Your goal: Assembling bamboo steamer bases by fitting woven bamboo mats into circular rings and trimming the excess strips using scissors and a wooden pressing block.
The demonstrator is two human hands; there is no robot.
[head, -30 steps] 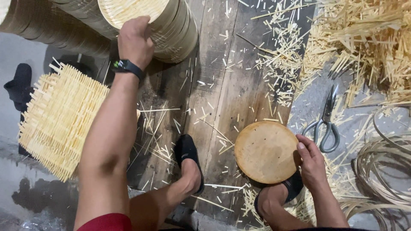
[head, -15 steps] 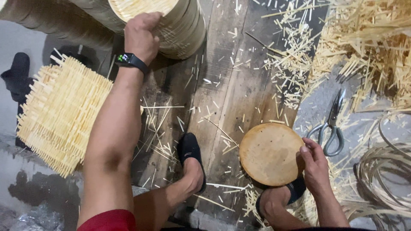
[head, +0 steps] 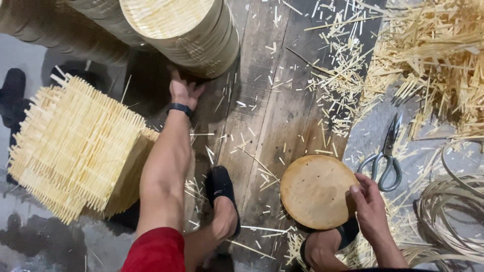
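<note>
My left hand reaches out to the foot of a tall stack of round woven bamboo trays. Its fingers are spread against the stack's lower edge and grip nothing. A black band sits on that wrist. My right hand grips the right rim of a round wooden disc, which rests over my right foot on the dark plank floor. My left foot, in a black slipper, lies between my two arms.
A pile of square woven bamboo mats stands to the left of my arm. Metal scissors lie just right of the disc. Loose bamboo slivers heap at the top right, and coiled bamboo strips lie at the right edge.
My left hand has slid from the stack's upper side down to its base. My right hand has stayed on the disc's rim.
</note>
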